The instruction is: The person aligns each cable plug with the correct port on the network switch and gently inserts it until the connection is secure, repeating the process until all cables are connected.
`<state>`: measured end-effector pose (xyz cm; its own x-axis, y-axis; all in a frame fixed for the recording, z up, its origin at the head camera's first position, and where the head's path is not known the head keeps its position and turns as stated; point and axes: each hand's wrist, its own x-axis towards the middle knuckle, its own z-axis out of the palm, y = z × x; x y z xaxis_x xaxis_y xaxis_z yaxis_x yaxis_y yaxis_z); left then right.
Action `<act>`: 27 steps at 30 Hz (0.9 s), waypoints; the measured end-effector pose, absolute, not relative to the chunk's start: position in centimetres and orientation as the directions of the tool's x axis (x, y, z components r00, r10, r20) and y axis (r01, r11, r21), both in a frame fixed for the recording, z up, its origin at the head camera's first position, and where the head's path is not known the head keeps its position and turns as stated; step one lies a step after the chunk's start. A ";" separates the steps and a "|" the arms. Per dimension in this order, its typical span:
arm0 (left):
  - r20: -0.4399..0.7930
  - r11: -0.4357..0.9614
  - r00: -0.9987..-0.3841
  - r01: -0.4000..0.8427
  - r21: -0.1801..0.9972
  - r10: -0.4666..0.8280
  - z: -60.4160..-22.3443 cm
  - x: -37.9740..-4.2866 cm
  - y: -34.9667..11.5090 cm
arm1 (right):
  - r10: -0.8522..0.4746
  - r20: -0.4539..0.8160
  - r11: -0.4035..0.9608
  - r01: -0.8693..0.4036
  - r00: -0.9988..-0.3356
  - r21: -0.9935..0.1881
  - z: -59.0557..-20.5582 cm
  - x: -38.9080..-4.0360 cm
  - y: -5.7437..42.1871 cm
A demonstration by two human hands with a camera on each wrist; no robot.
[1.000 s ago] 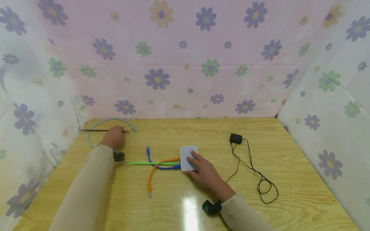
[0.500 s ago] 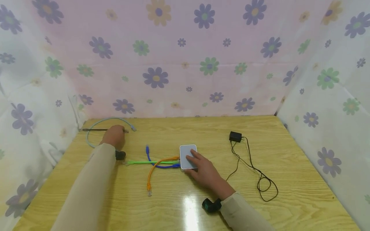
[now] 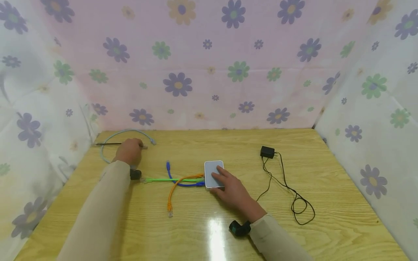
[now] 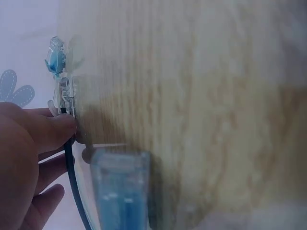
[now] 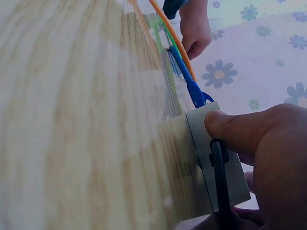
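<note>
At the far left of the table, my left hand pinches a black Ethernet cable between thumb and fingers. The grip sits just behind its clear plug, in the left wrist view. Around that hand curves a light blue Ethernet cable, its plug lying just beyond. My right hand holds a small white network switch with a grey top. Fingers spread over the top, while the thumb presses the side beside a black power lead. Blue, orange and green cables run from its left side.
A black power adapter lies at the right, its thin looped cord trailing toward the right hand. The loose ends of the colored cables lie between the hands. Flowered cloth hangs behind the wooden table and at both sides.
The head view has shifted slightly, so the whole table appears a little higher. Both hands keep their places and their holds.
</note>
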<state>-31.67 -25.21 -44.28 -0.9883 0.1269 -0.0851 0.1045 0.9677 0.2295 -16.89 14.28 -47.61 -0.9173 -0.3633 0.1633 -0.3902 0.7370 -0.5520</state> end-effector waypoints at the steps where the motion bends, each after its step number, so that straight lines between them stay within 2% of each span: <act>1: -0.088 0.965 -0.988 0.099 0.243 0.124 -44.2 -31.6 -25.2 | -0.363 0.161 0.737 -0.389 -0.918 -0.553 -47.6 -16.9 14.3; 7: -0.077 0.953 -0.987 0.111 0.282 0.138 -43.9 -31.0 -25.1 | -0.362 0.153 0.739 -0.383 -0.919 -0.554 -47.7 -17.0 14.3; 19: -0.024 0.957 -0.977 0.203 0.207 0.213 -44.2 -30.9 -25.1 | -0.366 0.152 0.738 -0.386 -0.918 -0.553 -48.0 -16.9 14.3; 27: 0.100 0.936 -0.946 0.320 0.147 0.308 -44.6 -30.6 -24.8 | -0.371 0.177 0.737 -0.405 -0.911 -0.540 -47.8 -17.0 14.4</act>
